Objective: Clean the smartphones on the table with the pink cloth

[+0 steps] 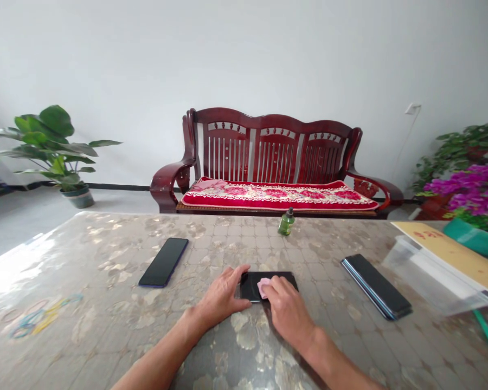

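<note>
A black smartphone (250, 286) lies flat and sideways on the table in front of me. My left hand (220, 293) grips its left end, thumb on the near edge and fingers at the far edge. With closed fingers, my right hand (288, 310) presses a small pink cloth (263, 287) onto the screen. The hand hides part of the phone's right side. Farther left lies another phone (164, 262) with a dark screen and a blue-purple edge. Off to the right is a stack of several phones (376, 286).
A green bottle (286, 222) with a black cap stands near the table's far edge. Coloured rubber bands (40, 318) lie at left. A clear plastic box (425, 281), a yellow sheet (451, 254) and a flower pot (472, 238) occupy the right. Behind is a wooden bench (274, 154).
</note>
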Tool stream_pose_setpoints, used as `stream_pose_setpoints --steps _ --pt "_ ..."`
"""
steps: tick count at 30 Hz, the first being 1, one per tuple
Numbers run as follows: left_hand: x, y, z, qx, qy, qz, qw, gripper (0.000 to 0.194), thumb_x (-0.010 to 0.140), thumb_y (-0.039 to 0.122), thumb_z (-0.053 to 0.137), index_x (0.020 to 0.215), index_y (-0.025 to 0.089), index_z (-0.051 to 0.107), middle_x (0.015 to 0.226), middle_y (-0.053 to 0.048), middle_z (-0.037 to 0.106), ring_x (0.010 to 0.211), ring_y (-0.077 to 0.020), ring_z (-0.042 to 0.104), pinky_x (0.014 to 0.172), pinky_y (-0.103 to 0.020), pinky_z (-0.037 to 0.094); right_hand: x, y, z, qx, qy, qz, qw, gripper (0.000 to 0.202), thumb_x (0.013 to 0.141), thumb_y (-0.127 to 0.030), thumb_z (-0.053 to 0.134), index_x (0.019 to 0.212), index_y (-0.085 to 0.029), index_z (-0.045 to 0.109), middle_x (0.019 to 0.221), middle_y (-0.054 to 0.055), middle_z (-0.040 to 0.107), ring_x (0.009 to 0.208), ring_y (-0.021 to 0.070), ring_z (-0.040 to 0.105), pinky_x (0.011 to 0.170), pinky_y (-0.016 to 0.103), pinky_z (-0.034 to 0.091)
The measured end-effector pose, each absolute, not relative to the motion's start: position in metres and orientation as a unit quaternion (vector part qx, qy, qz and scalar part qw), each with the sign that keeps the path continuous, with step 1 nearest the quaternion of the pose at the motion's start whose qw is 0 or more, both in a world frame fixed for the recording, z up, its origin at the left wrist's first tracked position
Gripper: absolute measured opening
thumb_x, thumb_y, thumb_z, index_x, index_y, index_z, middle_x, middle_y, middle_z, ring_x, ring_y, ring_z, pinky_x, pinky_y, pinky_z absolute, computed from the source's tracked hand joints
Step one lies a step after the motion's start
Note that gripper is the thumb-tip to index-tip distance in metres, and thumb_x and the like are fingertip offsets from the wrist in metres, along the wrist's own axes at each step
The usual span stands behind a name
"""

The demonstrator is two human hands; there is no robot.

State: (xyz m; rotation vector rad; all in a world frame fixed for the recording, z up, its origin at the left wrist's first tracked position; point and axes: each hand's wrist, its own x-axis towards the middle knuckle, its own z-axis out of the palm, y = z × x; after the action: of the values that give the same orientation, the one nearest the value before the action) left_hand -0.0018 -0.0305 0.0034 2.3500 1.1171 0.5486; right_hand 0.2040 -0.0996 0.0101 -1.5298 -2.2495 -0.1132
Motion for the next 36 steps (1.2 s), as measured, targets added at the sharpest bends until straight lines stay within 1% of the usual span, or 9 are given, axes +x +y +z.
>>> stream_pose_setpoints --steps 7,10,13,17,22,25,28,31,36 --pt "0.010 -0.042 0.006 0.859 0.437 0.194 0.182 0.048 0.071 0.024 0.076 0.114 0.021 0.054 0.107 -0.006 0.063 0.104 -0.0279 0.056 0.091 -0.039 0.046 0.222 -0.081 0.004 -0.574 -0.784 -0.051 0.231 0.023 0.093 -0.012 0.053 0.107 -0.025 0.065 0.095 0.003 0.062 0.090 0.0182 0.056 0.082 0.030 0.046" --pt "0.017 -0.048 0.007 0.856 0.456 0.186 0.159 0.048 0.072 0.028 0.080 0.113 0.021 0.056 0.111 -0.007 0.061 0.104 -0.0280 0.054 0.092 -0.040 0.045 0.225 -0.055 0.002 -0.550 -0.799 -0.062 0.234 0.024 0.093 -0.012 0.054 0.108 -0.026 0.065 0.099 0.003 0.063 0.092 0.0169 0.058 0.082 0.029 0.049" --pt "0.017 -0.051 0.008 0.864 0.451 0.168 0.148 0.051 0.073 0.031 0.082 0.117 0.023 0.056 0.110 -0.006 0.059 0.104 -0.0268 0.055 0.091 -0.039 0.047 0.222 -0.033 0.004 -0.544 -0.802 -0.076 0.233 0.018 0.095 -0.021 0.055 0.110 -0.027 0.064 0.109 0.003 0.063 0.095 0.0164 0.060 0.083 0.031 0.052" --pt "0.015 -0.050 0.006 0.882 0.439 0.129 0.111 0.042 0.080 0.025 0.076 0.119 0.024 0.058 0.111 -0.006 0.059 0.102 -0.0254 0.057 0.088 -0.037 0.050 0.222 -0.019 0.008 -0.548 -0.800 -0.080 0.233 0.031 0.095 -0.037 0.057 0.121 -0.021 0.058 0.124 0.008 0.058 0.103 0.0205 0.060 0.088 0.041 0.053" --pt "0.020 -0.053 0.005 0.908 0.405 0.083 0.061 0.019 0.091 0.020 0.061 0.110 0.019 0.063 0.099 -0.008 0.063 0.091 -0.0260 0.061 0.080 -0.038 0.053 0.229 -0.017 0.010 -0.558 -0.793 -0.081 0.231 0.033 0.095 -0.038 0.057 0.122 -0.020 0.057 0.125 0.008 0.057 0.104 0.0210 0.060 0.088 0.042 0.053" --pt "0.026 -0.058 0.006 0.924 0.371 0.082 0.038 0.012 0.093 0.016 0.056 0.102 0.018 0.064 0.093 -0.007 0.064 0.086 -0.0252 0.062 0.076 -0.037 0.054 0.230 -0.027 0.010 -0.566 -0.788 -0.079 0.227 0.020 0.094 -0.029 0.058 0.112 -0.020 0.062 0.112 0.006 0.062 0.095 0.0183 0.061 0.084 0.037 0.053" --pt "0.030 -0.061 0.005 0.937 0.325 0.122 0.040 0.014 0.094 0.011 0.052 0.098 0.018 0.064 0.102 -0.008 0.065 0.091 -0.0247 0.062 0.081 -0.037 0.054 0.226 -0.048 0.011 -0.565 -0.791 -0.059 0.228 0.012 0.092 -0.013 0.056 0.093 -0.021 0.066 0.092 0.003 0.064 0.086 0.0169 0.058 0.080 0.031 0.049" --pt "0.033 -0.060 0.001 0.942 0.283 0.168 0.062 0.017 0.093 0.009 0.051 0.103 0.017 0.063 0.114 -0.010 0.065 0.103 -0.0250 0.061 0.090 -0.037 0.053 0.221 -0.067 0.011 -0.542 -0.807 -0.028 0.233 0.016 0.091 -0.009 0.055 0.095 -0.021 0.065 0.096 0.003 0.064 0.091 0.0178 0.056 0.083 0.030 0.047" --pt "0.034 -0.055 -0.009 0.944 0.256 0.196 0.073 0.020 0.094 0.010 0.050 0.108 0.017 0.064 0.116 -0.009 0.067 0.113 -0.0247 0.060 0.097 -0.036 0.052 0.223 -0.051 0.008 -0.552 -0.805 -0.037 0.214 0.022 0.092 -0.007 0.050 0.103 -0.021 0.064 0.100 0.004 0.063 0.095 0.0188 0.054 0.086 0.029 0.044"
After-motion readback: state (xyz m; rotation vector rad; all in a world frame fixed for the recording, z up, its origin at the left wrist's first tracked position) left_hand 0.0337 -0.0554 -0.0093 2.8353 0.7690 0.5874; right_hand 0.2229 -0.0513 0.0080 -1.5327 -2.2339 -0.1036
